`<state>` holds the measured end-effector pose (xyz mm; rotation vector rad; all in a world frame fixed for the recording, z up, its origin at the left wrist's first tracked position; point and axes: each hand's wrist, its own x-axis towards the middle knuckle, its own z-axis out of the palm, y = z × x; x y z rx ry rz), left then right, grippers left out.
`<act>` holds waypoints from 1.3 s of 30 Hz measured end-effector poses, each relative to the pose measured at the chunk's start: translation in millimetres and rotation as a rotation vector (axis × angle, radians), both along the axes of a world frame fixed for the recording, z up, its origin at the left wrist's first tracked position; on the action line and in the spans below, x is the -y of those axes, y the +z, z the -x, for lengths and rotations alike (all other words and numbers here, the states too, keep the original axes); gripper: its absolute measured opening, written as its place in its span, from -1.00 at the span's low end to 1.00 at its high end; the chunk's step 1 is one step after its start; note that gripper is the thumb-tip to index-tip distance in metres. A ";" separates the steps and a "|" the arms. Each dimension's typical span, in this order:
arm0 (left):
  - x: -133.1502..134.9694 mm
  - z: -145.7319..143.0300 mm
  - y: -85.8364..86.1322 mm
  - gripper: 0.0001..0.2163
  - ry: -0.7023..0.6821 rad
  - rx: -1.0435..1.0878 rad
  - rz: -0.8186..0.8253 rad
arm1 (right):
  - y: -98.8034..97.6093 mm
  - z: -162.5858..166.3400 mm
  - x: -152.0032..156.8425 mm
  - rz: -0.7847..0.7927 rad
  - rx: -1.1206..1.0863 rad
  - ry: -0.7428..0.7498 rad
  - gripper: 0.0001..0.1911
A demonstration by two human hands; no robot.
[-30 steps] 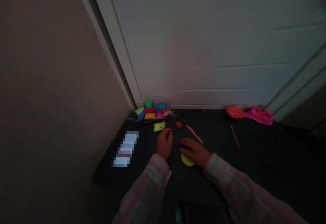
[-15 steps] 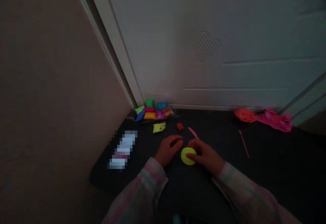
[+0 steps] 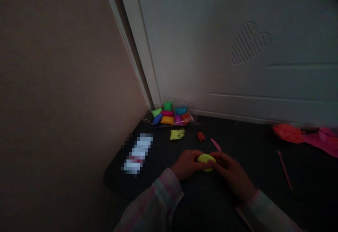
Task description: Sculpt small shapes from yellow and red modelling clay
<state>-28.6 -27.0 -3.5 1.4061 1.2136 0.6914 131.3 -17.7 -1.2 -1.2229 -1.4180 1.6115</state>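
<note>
A flattened round of yellow modelling clay (image 3: 205, 158) is held between both hands above the dark table. My left hand (image 3: 188, 164) grips its left edge with thumb and fingers. From the right, my right hand (image 3: 231, 172) pinches it, thumb in front and fingers behind. Just beyond my hands lie a pink plastic clay knife (image 3: 216, 144), partly hidden by the right hand, and a small red lump (image 3: 201, 136). A crumpled yellow packet (image 3: 177, 134) lies farther left.
Against the white door panel, a clear bag of several coloured clay packets (image 3: 167, 120) lies at the back. A blurred-out bright rectangle (image 3: 138, 154) is at the left. On the right are a thin pink stick tool (image 3: 285, 170) and orange and pink crumpled pieces (image 3: 289, 133).
My left hand has come over to the clay and now grips it too; before, only the right hand held it. The view has turned left, so the table items appear shifted rightward.
</note>
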 end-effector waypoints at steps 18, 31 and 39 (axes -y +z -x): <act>-1.7 -1.8 3.8 -0.71 0.160 0.290 0.167 | -7.0 -1.7 1.9 0.033 0.018 -0.100 -0.59; 3.3 -1.9 -4.5 -0.75 0.114 0.221 0.048 | -3.5 -1.3 1.1 -0.054 0.137 0.036 -0.66; 2.5 -0.4 4.4 -0.74 0.098 0.274 0.108 | 0.3 -0.6 2.3 -0.082 0.095 0.071 -0.70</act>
